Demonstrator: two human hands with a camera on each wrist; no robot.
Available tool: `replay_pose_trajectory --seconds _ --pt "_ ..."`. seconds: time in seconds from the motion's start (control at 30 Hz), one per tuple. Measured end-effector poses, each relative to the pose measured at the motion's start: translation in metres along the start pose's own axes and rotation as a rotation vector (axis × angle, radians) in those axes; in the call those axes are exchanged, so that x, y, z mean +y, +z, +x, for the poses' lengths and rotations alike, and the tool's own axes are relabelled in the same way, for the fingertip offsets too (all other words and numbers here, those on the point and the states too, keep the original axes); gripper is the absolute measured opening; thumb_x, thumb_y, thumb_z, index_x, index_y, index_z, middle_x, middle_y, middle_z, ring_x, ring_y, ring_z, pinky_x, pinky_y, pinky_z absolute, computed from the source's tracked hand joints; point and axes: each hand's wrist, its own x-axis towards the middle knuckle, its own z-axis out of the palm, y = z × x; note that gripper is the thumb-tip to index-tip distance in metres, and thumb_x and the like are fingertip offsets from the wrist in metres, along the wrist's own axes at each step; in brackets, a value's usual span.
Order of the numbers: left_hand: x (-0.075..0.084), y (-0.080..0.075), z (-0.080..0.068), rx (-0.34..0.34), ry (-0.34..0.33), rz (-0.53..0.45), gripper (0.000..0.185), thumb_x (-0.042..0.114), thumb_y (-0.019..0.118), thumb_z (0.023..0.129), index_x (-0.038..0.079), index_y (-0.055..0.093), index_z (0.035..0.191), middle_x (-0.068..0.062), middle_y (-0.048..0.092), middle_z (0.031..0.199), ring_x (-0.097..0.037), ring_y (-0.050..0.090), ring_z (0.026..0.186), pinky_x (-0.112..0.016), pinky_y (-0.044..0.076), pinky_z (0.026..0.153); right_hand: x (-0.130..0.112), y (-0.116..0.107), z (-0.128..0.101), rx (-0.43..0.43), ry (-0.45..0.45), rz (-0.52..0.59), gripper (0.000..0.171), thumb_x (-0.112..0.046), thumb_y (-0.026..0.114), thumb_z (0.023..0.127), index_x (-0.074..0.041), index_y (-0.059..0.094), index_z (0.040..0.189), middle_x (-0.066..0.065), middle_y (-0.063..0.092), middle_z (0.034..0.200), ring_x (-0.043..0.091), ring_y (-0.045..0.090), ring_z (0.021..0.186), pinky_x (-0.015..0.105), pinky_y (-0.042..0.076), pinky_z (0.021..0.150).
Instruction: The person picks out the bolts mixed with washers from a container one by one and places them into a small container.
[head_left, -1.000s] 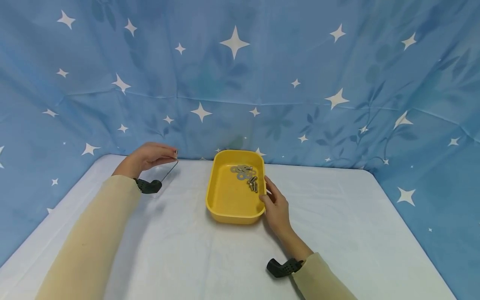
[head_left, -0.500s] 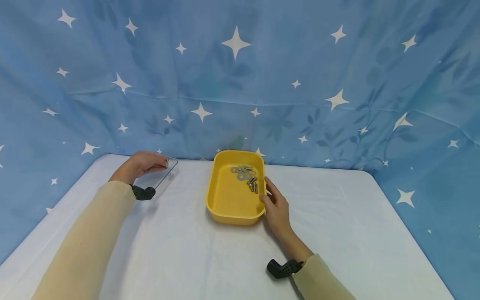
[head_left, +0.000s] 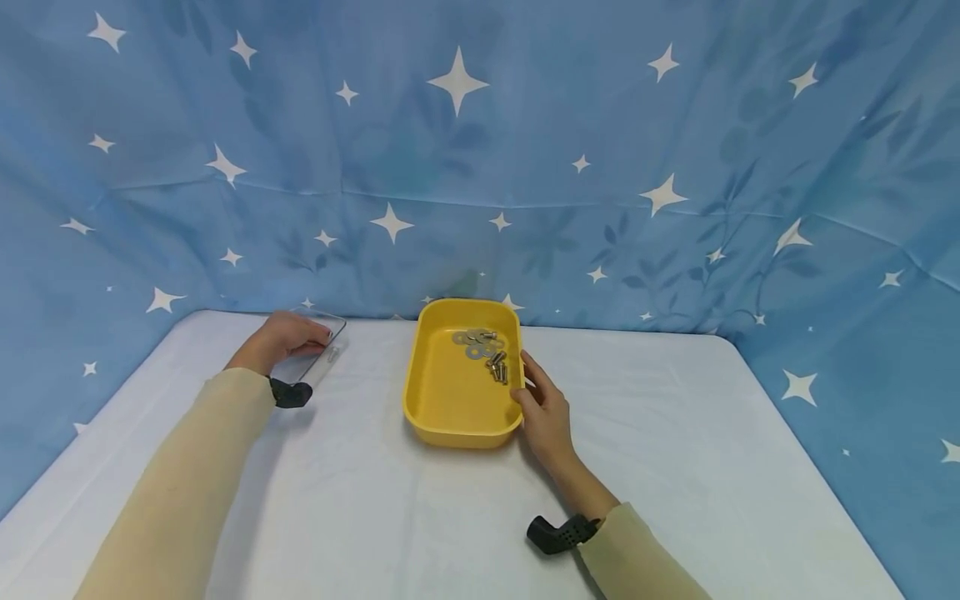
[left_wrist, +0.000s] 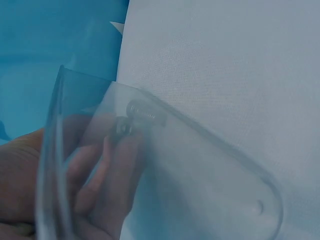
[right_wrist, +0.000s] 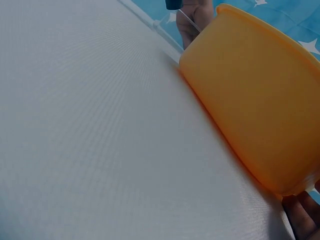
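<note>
- Yellow tray (head_left: 450, 408) sits mid-table on the white cloth (head_left: 337, 508), near the star-print backdrop (head_left: 457, 250).
- Inside it, toward the far right: loose flat washers (head_left: 474, 352) and a small cluster of screws (head_left: 499, 367). Near half of the floor is bare.
- Right hand (head_left: 546, 415): grips the tray's right side, thumb at the rim, fingers along the outer wall. Looks like a steadying hold, my read.
- Left hand (head_left: 281, 337): at the clear container (left_wrist: 210, 170), left of the tray and well apart from it. Fingers show through the see-through wall.
- Fingertips look to pinch a small metal piece (left_wrist: 123, 126); head view shows a glint there too. Too blurred to say which fastener.
- Threaded piece (left_wrist: 146, 113) shows just beside those fingertips, also seen through the plastic. Can't tell if it's touching them.
- Step in hand, judging by the pose: small-part handling at the container, left hand working, right hand anchoring the tray.
- Next move calls for care at the clear wall: it's thin and hard to see, so knuckles could bump it. Any release there wants fingers low and a clean opening; the right hand can stay put.
</note>
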Motion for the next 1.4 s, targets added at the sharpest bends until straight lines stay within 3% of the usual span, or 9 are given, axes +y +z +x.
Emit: replay_pose_trajectory --seconds 0.4,0.6,0.87,1.03,1.13,1.23,1.3,1.4 --pt "-0.001 0.006 0.005 0.092 -0.041 0.04 0.046 0.005 0.07 0.091 -0.008 0.059 0.134 0.009 0.064 0.068 -0.001 0.064 0.064 -0.02 0.062 0.072 0.003 0.0 0.001 -0.001 -0.011 -0.012 0.061 -0.006 0.055 0.096 -0.021 0.044 0.154 0.01 0.05 0.155 0.033 0.057 0.135 0.048 0.052 0.109" --pt "-0.003 0.004 0.012 0.092 -0.049 0.057 0.044 0.008 0.071 0.091 -0.007 0.06 0.13 0.009 0.066 0.067 -0.001 0.066 0.064 -0.021 0.062 0.073 0.004 -0.001 0.001 0.002 -0.014 -0.014 0.061 -0.006 0.054 0.096 -0.021 0.044 0.154 0.01 0.05 0.155 0.033 0.057 0.135 0.048 0.052 0.109" --pt "-0.001 0.003 0.001 0.097 -0.05 0.065 0.042 0.008 0.072 0.09 -0.006 0.061 0.128 0.009 0.067 0.065 -0.002 0.067 0.065 -0.022 0.062 0.076 0.002 0.0 0.001 0.0 -0.01 -0.02 0.061 -0.007 0.054 0.096 -0.021 0.044 0.154 0.009 0.05 0.155 0.033 0.057 0.136 0.048 0.052 0.109" --pt "0.003 0.001 -0.008 0.103 -0.026 0.086 0.045 0.014 0.071 0.092 -0.005 0.06 0.131 0.01 0.069 0.069 -0.004 0.071 0.072 -0.028 0.061 0.09 0.003 0.001 0.001 0.0 -0.009 -0.024 0.061 -0.007 0.054 0.096 -0.021 0.043 0.155 0.011 0.05 0.154 0.034 0.057 0.135 0.049 0.052 0.109" --pt "0.007 -0.003 -0.014 0.094 -0.004 0.109 0.049 0.021 0.069 0.095 -0.004 0.059 0.135 0.011 0.071 0.076 -0.002 0.071 0.076 -0.039 0.053 0.109 0.003 0.001 0.001 -0.001 -0.01 -0.023 0.061 -0.007 0.054 0.096 -0.021 0.043 0.155 0.011 0.05 0.154 0.034 0.057 0.135 0.049 0.051 0.11" --pt "0.013 -0.005 -0.02 0.067 0.035 0.122 0.053 0.025 0.066 0.098 -0.003 0.055 0.141 0.001 0.076 0.1 -0.002 0.072 0.084 -0.049 0.036 0.123 0.003 0.001 0.001 -0.005 -0.006 -0.023 0.061 -0.008 0.054 0.096 -0.022 0.043 0.155 0.01 0.05 0.155 0.033 0.056 0.136 0.048 0.051 0.11" --pt "0.018 -0.005 -0.025 0.048 0.071 0.131 0.054 0.027 0.063 0.101 -0.003 0.052 0.144 -0.01 0.072 0.124 -0.008 0.073 0.098 -0.051 0.032 0.124 0.004 0.0 0.0 -0.009 -0.005 -0.017 0.061 -0.008 0.054 0.096 -0.022 0.043 0.155 0.01 0.05 0.155 0.033 0.056 0.136 0.049 0.051 0.11" --pt "0.029 -0.001 -0.033 0.036 0.122 0.131 0.054 0.027 0.059 0.103 -0.004 0.05 0.146 -0.02 0.055 0.149 -0.019 0.067 0.121 -0.048 0.036 0.123 0.005 0.0 0.001 -0.012 -0.01 -0.008 0.06 -0.007 0.053 0.097 -0.021 0.043 0.154 0.011 0.051 0.154 0.032 0.056 0.136 0.048 0.051 0.11"
